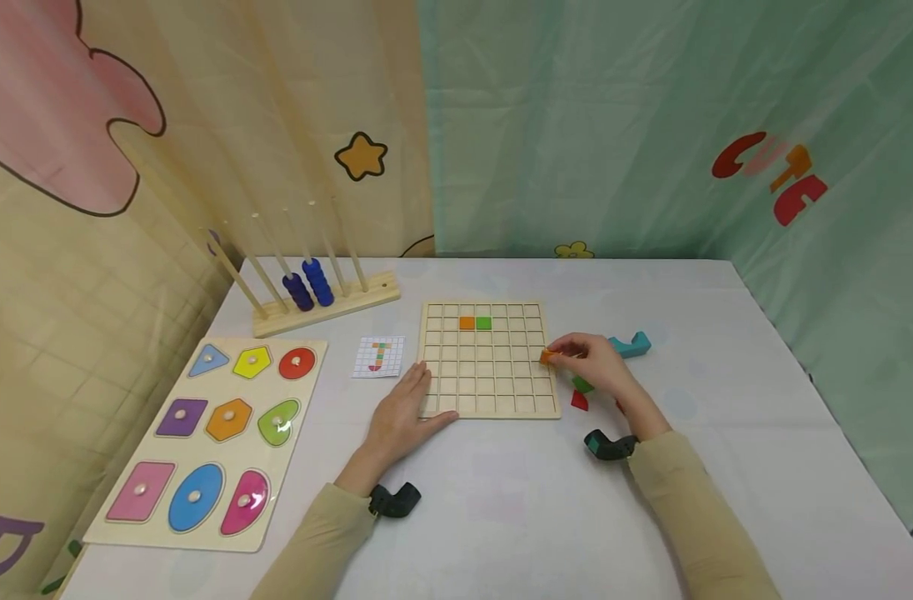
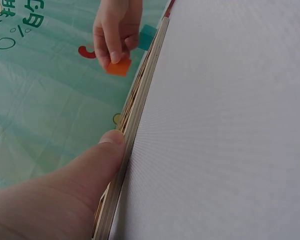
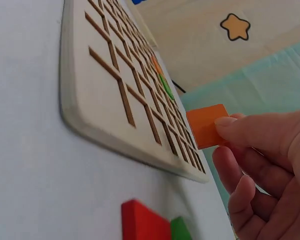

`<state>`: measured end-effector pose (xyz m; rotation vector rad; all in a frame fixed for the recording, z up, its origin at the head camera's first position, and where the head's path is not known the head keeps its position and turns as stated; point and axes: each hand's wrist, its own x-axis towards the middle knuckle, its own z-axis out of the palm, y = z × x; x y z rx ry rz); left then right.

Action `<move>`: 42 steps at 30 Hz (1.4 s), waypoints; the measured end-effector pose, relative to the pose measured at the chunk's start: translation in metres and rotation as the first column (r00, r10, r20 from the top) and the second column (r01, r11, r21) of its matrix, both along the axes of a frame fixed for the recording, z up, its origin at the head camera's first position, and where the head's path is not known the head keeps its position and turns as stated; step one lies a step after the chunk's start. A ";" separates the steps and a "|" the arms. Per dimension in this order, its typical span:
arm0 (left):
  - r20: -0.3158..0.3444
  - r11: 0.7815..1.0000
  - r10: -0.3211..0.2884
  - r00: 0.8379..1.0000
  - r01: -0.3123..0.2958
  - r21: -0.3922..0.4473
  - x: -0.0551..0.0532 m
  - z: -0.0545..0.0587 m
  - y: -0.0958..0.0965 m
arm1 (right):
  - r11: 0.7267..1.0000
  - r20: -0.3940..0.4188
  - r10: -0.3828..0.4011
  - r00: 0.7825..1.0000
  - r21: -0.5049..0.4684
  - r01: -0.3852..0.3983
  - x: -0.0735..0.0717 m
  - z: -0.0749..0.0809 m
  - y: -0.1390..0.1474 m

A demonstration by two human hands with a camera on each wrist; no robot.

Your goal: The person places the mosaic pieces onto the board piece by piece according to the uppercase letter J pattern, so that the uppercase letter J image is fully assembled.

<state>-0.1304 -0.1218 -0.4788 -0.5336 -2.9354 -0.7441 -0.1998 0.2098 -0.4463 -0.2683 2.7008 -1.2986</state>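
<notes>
A wooden grid board (image 1: 486,383) lies mid-table, with an orange square tile (image 1: 467,323) and a green square tile (image 1: 484,323) side by side in an upper row. My right hand (image 1: 595,362) pinches another orange tile (image 3: 206,125) between thumb and fingers, above the board's right edge. My left hand (image 1: 402,421) rests at the board's lower left corner, fingers straight, its thumb (image 2: 107,150) along the near edge. Left of the board lies a small pattern card (image 1: 378,357) with a coloured hook-like figure on a grid.
Right of the board lie a red piece (image 1: 580,401), a green piece (image 1: 582,384) and a teal curved piece (image 1: 631,345). A shape puzzle board (image 1: 276,492) covers the table's left side. Behind it stands a peg rack (image 1: 326,310) with blue beads.
</notes>
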 end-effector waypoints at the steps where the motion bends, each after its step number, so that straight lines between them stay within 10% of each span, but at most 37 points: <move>1: 0.000 1.000 0.000 1.000 0.000 0.002 0.000 0.000 0.000 | 1.000 0.005 -0.002 1.000 0.008 0.002 -0.005 0.001 -0.004; 22: 0.005 1.000 -0.001 1.000 0.001 -0.001 -0.001 -0.001 0.000 | 0.998 -0.015 0.023 1.000 0.055 -0.023 -0.078 0.005 -0.070; 34: 0.007 1.000 -0.001 1.000 0.001 -0.008 0.000 -0.002 0.001 | 0.992 0.010 0.050 0.999 0.119 -0.051 -0.075 0.002 -0.078; 42: 0.000 1.000 -0.001 1.000 0.001 -0.006 -0.001 -0.003 0.000 | 1.000 -0.021 -0.013 1.000 -0.018 0.013 -0.053 0.008 -0.067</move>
